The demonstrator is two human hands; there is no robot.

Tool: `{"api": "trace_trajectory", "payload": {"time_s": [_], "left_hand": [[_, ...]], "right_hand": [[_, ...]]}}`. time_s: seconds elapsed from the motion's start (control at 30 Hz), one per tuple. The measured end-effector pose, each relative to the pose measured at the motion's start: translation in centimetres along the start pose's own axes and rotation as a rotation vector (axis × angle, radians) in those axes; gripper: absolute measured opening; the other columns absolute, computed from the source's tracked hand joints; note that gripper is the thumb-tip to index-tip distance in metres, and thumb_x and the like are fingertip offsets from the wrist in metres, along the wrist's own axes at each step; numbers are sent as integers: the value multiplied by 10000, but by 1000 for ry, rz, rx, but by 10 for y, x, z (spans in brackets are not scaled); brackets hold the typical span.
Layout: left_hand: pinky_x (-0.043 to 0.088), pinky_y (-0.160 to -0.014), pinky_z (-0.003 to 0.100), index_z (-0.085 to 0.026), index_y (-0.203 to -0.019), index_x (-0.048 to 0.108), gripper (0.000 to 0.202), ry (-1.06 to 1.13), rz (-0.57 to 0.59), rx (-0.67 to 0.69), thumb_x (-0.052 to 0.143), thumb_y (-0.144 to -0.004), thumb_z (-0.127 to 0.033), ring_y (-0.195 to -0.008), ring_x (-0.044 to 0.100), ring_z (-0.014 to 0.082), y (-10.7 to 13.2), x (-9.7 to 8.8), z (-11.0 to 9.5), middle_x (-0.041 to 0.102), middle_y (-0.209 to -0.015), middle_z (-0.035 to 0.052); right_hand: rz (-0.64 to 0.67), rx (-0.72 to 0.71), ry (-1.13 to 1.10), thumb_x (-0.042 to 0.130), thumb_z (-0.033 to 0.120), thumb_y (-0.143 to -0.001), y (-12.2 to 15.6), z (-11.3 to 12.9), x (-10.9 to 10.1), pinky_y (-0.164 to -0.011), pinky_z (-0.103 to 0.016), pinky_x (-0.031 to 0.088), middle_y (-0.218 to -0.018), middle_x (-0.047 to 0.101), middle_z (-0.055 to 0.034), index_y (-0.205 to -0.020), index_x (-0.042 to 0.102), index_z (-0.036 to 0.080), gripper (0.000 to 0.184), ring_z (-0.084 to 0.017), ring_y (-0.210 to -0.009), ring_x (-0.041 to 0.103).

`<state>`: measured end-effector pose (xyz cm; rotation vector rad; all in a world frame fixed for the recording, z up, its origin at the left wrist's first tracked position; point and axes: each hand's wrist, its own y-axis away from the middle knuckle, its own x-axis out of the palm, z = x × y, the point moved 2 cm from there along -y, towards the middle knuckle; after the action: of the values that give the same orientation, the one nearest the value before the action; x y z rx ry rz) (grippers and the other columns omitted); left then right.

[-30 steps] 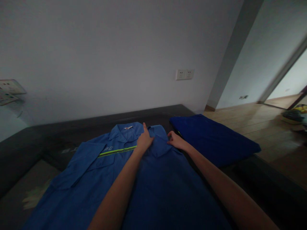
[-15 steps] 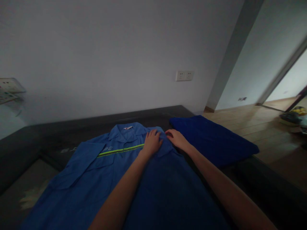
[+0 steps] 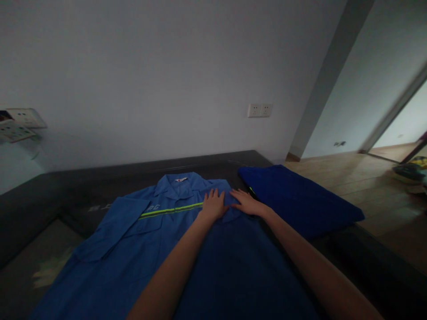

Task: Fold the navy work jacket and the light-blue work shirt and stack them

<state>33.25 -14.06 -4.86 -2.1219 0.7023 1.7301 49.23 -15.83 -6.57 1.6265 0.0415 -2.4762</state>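
Observation:
A blue work jacket (image 3: 143,249) lies spread on the dark surface, collar away from me, with a yellow-green stripe across the chest. Its left-hand sleeve is folded inward over the front. My left hand (image 3: 214,205) rests flat on the jacket's right shoulder area, fingers spread. Beside it, my right hand (image 3: 247,202) presses on the shoulder's outer edge with its fingers stretched out. Neither hand grips anything. The right-hand part of the jacket below the hands is dark and partly hidden by my forearms.
A folded darker blue cloth (image 3: 300,200) lies to the right on the black table (image 3: 110,182). Wall sockets (image 3: 260,110) sit on the wall behind. At the left edge, a socket panel (image 3: 26,118) juts out. Wooden floor (image 3: 350,171) stretches to the right.
My right hand has gone from curled fingers at the shoulder edge to lying flatter with fingers outstretched. My left hand's fingers have spread on the cloth. The view has shifted slightly.

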Motion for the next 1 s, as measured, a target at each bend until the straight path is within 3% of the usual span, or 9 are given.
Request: {"api": "trace_trajectory", "payload": {"time_s": [0.1,0.2,0.37,0.47,0.6,0.87,1.0], "left_hand": [[193,-1131,503,-102,-1436,336,670,8,48,43,513,-882,-437,-1418,198,338,1,-4,-11,252,-1522,208],[202,-1135,486,-60,-1456,272,787,22,64,44,548,-854,-485,-1420,194,332,2,-10,-11,235,-1522,225],[176,-1139,491,-12,-1459,230,1033,-12,65,36,696,-709,-548,-1423,162,359,6,-15,8,185,-1524,261],[183,-1129,513,-38,-1478,184,1161,2,170,19,730,-624,-603,-1414,163,389,5,-5,16,163,-1526,264],[161,-1135,510,-20,-1484,146,1240,-4,207,42,726,-582,-642,-1411,163,400,2,5,20,149,-1526,270],[151,-1129,542,-58,-1494,120,1211,34,185,54,711,-607,-632,-1419,142,389,1,7,20,147,-1528,266],[87,-1144,541,-49,-1481,183,995,31,53,125,625,-758,-571,-1426,161,345,28,2,22,205,-1527,237]], "right_hand": [[-224,25,-95,428,244,-919,-17,3,-13,-1119,-422,267,-1443,439,-138,-1396,438,151,487,-233,-1343,383],[-347,95,-96,346,201,-938,-40,16,-15,-1113,-367,284,-1429,457,-135,-1394,432,127,470,-193,-1327,406],[-297,82,-46,318,183,-941,-64,38,11,-1122,-399,246,-1434,428,-203,-1367,438,35,467,-224,-1351,368],[-264,68,35,345,244,-948,-63,37,28,-1135,-511,141,-1484,347,-203,-1390,411,56,486,-268,-1404,255],[-197,111,198,302,356,-968,-61,30,38,-1136,-543,62,-1533,251,-160,-1450,329,105,545,-260,-1432,168],[-174,142,224,260,387,-968,-62,31,36,-1110,-609,53,-1552,219,-127,-1478,275,157,560,-260,-1435,152],[-219,138,277,271,397,-968,-62,31,36,-1101,-601,127,-1532,283,-124,-1464,311,187,540,-262,-1416,218]]}}
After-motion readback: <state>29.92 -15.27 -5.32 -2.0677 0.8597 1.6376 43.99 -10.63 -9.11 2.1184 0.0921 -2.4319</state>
